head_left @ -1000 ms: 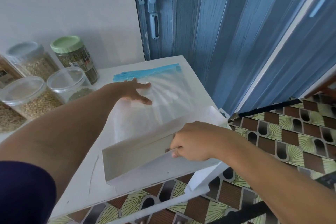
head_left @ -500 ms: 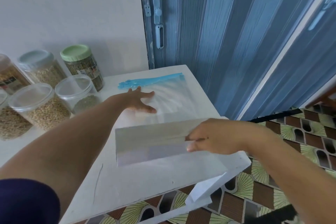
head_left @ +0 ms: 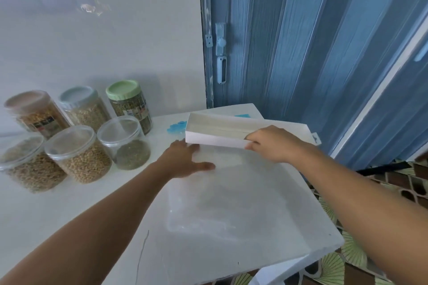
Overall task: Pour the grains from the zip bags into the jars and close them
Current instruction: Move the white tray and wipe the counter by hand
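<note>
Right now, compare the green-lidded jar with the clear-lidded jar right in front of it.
The green-lidded jar is taller and narrower, while the clear-lidded jar is shorter and wider. The green-lidded jar carries a printed label; the clear-lidded jar is bare. The green-lidded jar is filled nearly to its lid, whereas the clear-lidded jar holds only a low layer. Both contain dark greenish grains, stand upright on the white table and are closed.

white wall (head_left: pixel 115 30) | blue folding door (head_left: pixel 301 41) | patterned floor (head_left: pixel 347 259), perhaps tiled
</note>
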Demonstrator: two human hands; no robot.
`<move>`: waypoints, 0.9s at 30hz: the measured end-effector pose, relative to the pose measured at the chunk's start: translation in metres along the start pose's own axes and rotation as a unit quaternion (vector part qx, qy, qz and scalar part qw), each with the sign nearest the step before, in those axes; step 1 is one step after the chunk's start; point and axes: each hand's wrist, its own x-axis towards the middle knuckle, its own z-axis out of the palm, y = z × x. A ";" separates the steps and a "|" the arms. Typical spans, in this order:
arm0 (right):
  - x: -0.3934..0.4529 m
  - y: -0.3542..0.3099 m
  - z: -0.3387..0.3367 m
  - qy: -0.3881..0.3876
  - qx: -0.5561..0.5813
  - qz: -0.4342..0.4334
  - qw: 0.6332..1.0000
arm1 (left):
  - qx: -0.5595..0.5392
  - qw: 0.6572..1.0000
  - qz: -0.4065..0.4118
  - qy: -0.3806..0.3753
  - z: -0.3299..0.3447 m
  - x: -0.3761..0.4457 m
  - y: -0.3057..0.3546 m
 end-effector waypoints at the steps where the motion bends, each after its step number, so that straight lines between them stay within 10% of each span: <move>1: 0.010 -0.005 0.003 0.002 -0.003 -0.003 1.000 | 0.015 1.000 0.000 -0.018 -0.002 -0.008 0.006; 27: 0.140 -0.044 0.027 -0.001 -0.055 -0.052 0.997 | -0.002 0.997 -0.034 -0.070 -0.002 -0.004 0.008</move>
